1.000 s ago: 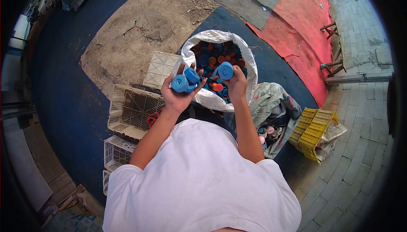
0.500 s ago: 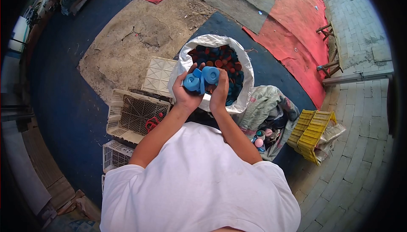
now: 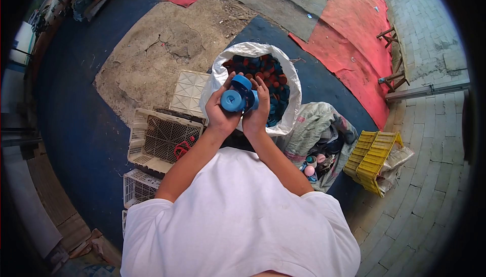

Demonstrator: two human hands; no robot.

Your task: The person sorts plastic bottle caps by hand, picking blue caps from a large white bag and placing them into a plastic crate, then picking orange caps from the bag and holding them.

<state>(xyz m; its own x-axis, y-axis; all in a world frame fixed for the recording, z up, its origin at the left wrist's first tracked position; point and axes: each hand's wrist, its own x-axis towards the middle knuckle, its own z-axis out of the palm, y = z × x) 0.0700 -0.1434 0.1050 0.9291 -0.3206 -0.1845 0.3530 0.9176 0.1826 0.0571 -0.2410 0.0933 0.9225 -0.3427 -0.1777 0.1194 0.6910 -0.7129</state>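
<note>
Blue plastic caps [image 3: 232, 101] are cupped between my two hands, over the near part of an open white sack [image 3: 292, 106]. My left hand [image 3: 220, 111] curls round the caps from the left, and my right hand [image 3: 259, 110] closes on them from the right. One cap shows its round ringed face; another is tilted so that its dark hollow side shows. Inside the sack lie several red, orange and dark blue caps [image 3: 273, 77].
Left of the sack are a pale crate lid [image 3: 189, 92], a beige crate [image 3: 135, 137] with red items and a white crate [image 3: 132, 188]. On the right lie a patterned sack [image 3: 307, 125] with mixed items and yellow crates [image 3: 363, 158]. A wooden stool [image 3: 397, 80] stands farther off.
My hands have drawn closer together. The right-hand blue cap has turned from face-up to tilted, showing its hollow side.
</note>
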